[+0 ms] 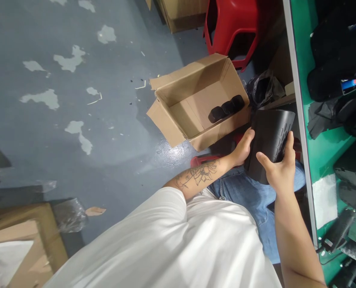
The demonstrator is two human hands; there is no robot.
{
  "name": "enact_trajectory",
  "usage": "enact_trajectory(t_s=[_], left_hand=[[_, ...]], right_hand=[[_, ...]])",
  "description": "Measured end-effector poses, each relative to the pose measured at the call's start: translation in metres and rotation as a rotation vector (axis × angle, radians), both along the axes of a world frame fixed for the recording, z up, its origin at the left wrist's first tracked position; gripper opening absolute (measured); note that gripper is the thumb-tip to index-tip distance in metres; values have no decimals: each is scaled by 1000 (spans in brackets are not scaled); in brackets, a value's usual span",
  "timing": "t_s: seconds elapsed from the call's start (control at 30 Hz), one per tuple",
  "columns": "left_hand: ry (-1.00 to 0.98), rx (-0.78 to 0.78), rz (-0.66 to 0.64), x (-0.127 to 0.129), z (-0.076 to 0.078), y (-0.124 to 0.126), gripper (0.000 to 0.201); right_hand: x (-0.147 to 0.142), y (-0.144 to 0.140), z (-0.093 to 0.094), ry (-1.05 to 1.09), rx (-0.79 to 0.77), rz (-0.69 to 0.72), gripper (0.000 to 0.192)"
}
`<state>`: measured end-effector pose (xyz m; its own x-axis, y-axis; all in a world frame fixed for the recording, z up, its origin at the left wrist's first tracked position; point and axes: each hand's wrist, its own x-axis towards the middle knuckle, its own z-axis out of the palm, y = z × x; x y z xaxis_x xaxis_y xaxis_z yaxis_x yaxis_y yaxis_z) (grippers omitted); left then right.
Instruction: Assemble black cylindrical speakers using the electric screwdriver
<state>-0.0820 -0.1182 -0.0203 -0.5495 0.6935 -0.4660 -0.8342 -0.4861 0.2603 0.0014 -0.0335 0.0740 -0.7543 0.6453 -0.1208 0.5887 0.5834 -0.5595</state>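
Observation:
A black plastic housing (pixel 269 134) with a smooth curved face and a row of small oval slots is held over my lap. My left hand (pixel 244 146) grips its left side, with the thumb on the edge and the other fingers hidden behind it. My right hand (pixel 281 170) clasps the lower right part, thumb across the front face and fingers around the slotted side. Left of the housing, an opened cardboard box (pixel 171 94) stands on the floor. Several black rounded pieces (pixel 227 109) lie along its near right inner side.
At the right runs a green-topped workbench (pixel 324 150) with a pale edge, bearing black casings (pixel 336 60) and a white sheet (pixel 324 200). A red stool (pixel 226 28) stands beyond the box. Another cardboard box (pixel 53 236) and clear plastic wrap (pixel 71 216) are at lower left.

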Motion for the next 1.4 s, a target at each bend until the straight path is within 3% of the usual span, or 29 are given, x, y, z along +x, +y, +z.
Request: enact_trajectory(t_s=[0.17,0.37,0.53,0.77,0.97,1.13,1.27,1.4], left_hand=[[148,-4,110,4,6,-2,43],[235,69,132,12,14,-4,44],[103,138,70,18,17,-2,42],[290,79,-14,25,22,-16,60],[291,61,-46,24,25,-14,64],[358,54,-176,13,27,-10,82],[607,195,-333,8,22,-17,124],[706,318,-564,9,13,-22,159]], right_hand=[[9,11,0,-29,10,64,136],[25,17,6,-45,75,135,139],[32,17,11,-66,96,120,143],[47,4,23,-40,83,188,142],[50,3,12,96,-61,187,141],[55,13,10,202,-169,101,133],[65,19,18,211,-285,13,133],[70,20,22,223,-354,29,128]])
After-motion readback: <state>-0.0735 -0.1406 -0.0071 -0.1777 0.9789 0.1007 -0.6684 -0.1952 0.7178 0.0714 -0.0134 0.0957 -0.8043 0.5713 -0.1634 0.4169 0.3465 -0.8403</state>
